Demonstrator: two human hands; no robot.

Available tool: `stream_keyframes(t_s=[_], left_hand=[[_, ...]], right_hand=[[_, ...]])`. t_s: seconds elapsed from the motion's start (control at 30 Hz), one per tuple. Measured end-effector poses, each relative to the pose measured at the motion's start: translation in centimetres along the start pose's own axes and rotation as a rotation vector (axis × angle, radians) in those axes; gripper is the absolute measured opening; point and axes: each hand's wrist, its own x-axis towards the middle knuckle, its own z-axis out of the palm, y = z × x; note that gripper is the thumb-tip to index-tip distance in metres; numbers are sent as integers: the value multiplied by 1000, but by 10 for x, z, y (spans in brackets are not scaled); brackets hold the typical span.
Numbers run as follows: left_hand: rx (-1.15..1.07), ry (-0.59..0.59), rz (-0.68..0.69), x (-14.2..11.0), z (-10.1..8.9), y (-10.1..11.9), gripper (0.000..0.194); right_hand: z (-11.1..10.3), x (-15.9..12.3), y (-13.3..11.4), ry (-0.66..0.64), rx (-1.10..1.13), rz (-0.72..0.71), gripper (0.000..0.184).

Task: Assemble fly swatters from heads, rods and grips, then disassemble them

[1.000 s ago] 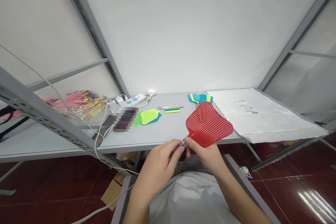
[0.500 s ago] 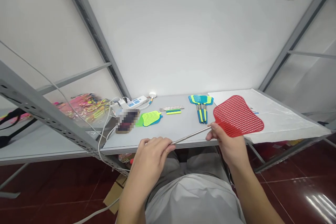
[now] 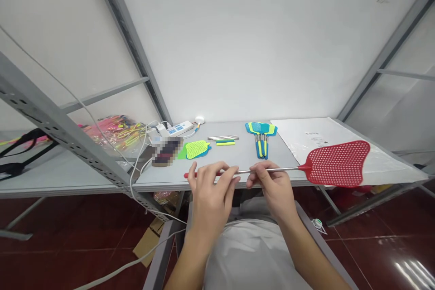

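Currently held: the red fly swatter (image 3: 319, 166), out level in front of the person's lap, near the table's (image 3: 234, 157) front edge. I see its mesh head (image 3: 341, 164) lying toward the right.
Left hand (image 3: 211, 186): pinching by thumb and fingertips where the red handle (image 3: 187, 175) meets the metal rod (image 3: 287, 169), other fingers along the handle, I judge to steady that end.
Right hand (image 3: 273, 186): thumb and fingers pinching the rod partway along; I take this second hold as bearing the head's weight, so the swatter stays straight.
Stacked swatters (image 3: 261, 139): blue and yellow-green, heads overlapping at the back, handles pointing forward, presumably bundled to save room and easy to grab.
Spare rods (image 3: 223, 138): side by side, with blue and yellow-green grips (image 3: 225, 143) just in front; they look sorted by kind.
Loose heads (image 3: 197, 149): piled flat left of the grips, probably for easy reach.
White package (image 3: 306, 133): flat on the right, apart from the loose parts.
Power strip (image 3: 181, 128): back left, seemingly out of the way.
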Motion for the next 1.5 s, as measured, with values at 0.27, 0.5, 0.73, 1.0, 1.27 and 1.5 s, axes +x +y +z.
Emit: stream_keyframes(t_s=[0.27,0.5,0.73,1.0,1.27,1.5], left_hand=[[-644,-128,-162,-23,34,-14,40],[-1141,-74,-588,-35,62,-16,44],[-1212,326,-661,-35,56,-47,44],[-1171,539,-629,-25,30,-70,44],[-1181,767,-733,-14,14,-72,45],[-1310,475,-916,-18,43,-49,43]], right_hand=[[4,-1,8,126,177,13,26],[14,-13,43,-67,151,164,24],[-28,8,36,189,53,93,24],[-83,25,1,401,97,-67,24],[-89,29,-3,452,233,-89,25],[-32,12,33,201,173,82,16]])
